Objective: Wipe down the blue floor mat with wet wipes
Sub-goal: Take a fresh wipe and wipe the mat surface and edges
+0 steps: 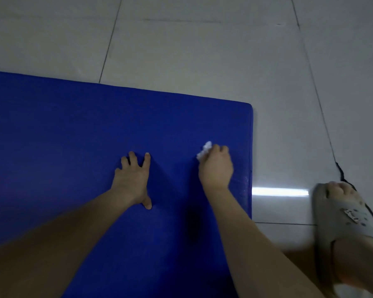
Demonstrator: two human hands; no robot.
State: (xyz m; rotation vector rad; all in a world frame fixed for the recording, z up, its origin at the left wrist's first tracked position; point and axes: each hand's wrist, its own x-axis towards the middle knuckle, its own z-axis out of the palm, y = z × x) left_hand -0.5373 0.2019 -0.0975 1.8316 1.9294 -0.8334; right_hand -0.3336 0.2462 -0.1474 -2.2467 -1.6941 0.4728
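The blue floor mat [73, 130] lies flat on the tiled floor, its far right corner near the middle of the view. My left hand [132, 179] rests on the mat with fingers spread and fingertips pressing down. To its right, my right hand [216, 166] grips a crumpled white wet wipe [204, 152] and holds it against the mat, close to the mat's right edge. Most of the wipe is hidden under the fingers.
Pale grey floor tiles [202, 50] with dark grout lines surround the mat. A foot in a grey slipper [340, 222] stands on the floor to the right of the mat. A bright light reflection [278, 191] streaks the tile beside the mat's edge.
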